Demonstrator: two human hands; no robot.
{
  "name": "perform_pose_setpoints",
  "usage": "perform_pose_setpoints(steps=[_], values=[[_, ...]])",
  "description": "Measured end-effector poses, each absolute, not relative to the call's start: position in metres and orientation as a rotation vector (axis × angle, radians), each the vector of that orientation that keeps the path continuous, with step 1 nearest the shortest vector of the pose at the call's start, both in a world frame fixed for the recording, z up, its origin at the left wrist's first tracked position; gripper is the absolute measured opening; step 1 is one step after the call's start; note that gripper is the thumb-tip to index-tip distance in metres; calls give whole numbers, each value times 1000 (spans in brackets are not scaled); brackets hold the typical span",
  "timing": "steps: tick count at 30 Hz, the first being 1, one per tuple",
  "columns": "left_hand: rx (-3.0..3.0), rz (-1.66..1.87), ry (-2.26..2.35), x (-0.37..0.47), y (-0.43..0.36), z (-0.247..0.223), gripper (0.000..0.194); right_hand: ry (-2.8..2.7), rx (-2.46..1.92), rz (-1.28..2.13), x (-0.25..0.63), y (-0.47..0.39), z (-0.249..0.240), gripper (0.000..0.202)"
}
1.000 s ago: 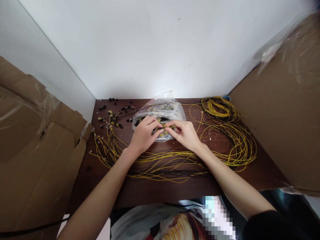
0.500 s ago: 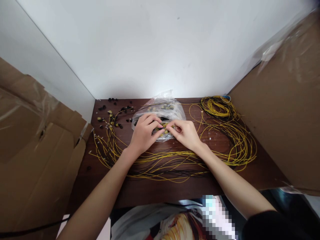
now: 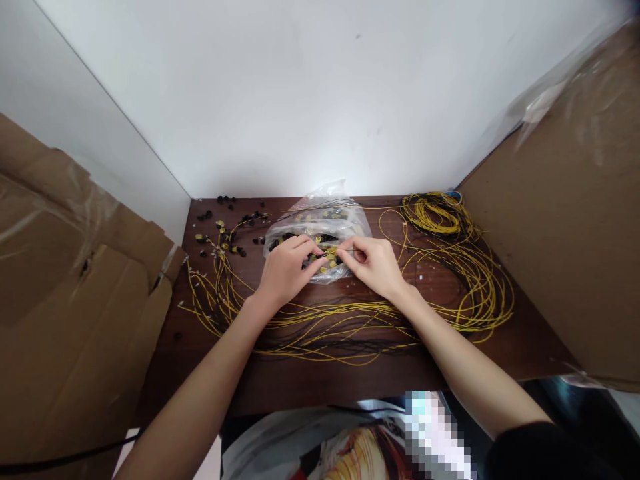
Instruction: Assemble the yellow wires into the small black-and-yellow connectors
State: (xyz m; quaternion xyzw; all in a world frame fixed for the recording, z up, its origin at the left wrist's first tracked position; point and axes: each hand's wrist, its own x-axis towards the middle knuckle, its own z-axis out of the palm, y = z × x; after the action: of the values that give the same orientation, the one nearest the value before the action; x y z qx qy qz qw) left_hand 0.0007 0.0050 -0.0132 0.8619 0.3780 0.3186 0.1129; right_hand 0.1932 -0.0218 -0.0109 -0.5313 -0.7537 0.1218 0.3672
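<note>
Over an open clear plastic bag (image 3: 327, 193) of small yellow and black pieces, my two hands meet with their fingertips close together. My right hand (image 3: 376, 265) pinches a thin dark wire (image 3: 331, 254) between thumb and forefinger. This wire spans the small gap toward my left hand (image 3: 289, 268), whose thumb and forefinger are closed at its other end. Something small and dark is at those left fingertips, too small to name. Beneath my wrists, a wide loop of yellow and black wires (image 3: 350, 309) lies across the brown table (image 3: 280, 387).
Small black and yellow caps (image 3: 200, 238) lie scattered at the table's left back. At the right back sits a coiled wire bundle (image 3: 433, 217). Cardboard stands along the left (image 3: 75, 300) and right (image 3: 565, 233) sides, and a white wall (image 3: 320, 93) rises behind.
My right fingertips have drawn slightly away to the right, showing more wire between the hands. The left fingers have lowered and closed a little. The bag and the wire loop stay put.
</note>
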Motion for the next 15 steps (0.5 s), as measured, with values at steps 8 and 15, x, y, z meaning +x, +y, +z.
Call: perform_pose_setpoints(steps=[8, 15], values=[[2598, 893, 1098, 1, 5, -14, 10, -2012, -1334, 375, 190, -23, -14, 20], [2573, 885, 1089, 2, 5, -14, 12, -1969, -1387, 341, 191, -22, -12, 18]])
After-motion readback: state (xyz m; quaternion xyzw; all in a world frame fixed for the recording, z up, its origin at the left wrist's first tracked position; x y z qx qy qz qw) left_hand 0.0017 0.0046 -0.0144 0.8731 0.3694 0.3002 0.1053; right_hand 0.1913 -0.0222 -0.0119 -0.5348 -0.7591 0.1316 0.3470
